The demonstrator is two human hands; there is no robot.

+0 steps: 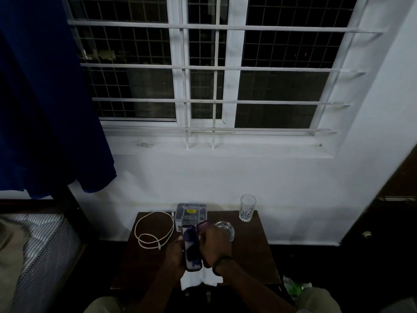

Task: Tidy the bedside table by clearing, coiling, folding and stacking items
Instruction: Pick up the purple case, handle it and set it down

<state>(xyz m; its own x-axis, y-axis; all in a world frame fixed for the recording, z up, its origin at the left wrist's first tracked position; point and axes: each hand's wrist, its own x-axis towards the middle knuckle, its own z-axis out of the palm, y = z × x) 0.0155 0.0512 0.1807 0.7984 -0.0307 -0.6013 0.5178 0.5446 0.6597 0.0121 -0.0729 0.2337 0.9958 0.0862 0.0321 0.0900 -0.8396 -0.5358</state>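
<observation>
A small dark brown bedside table (252, 256) stands under the window. Over its front middle both hands hold an open purple-rimmed case (191, 249) with dark contents. My left hand (173, 256) grips its left side. My right hand (215, 245), with a dark band on the wrist, holds the right side by the raised lid. A white cable (136, 228) lies in loose loops on the table's left. A white cloth (194, 280) hangs over the front edge beneath the case.
A grey box (191, 213) sits at the back middle, a tall empty glass (247, 207) at the back right, and a low glass bowl (226, 228) beside my right hand. A striped bed (33, 245) is at left, a blue curtain (45, 109) above it, and a dark door (383, 222) at right.
</observation>
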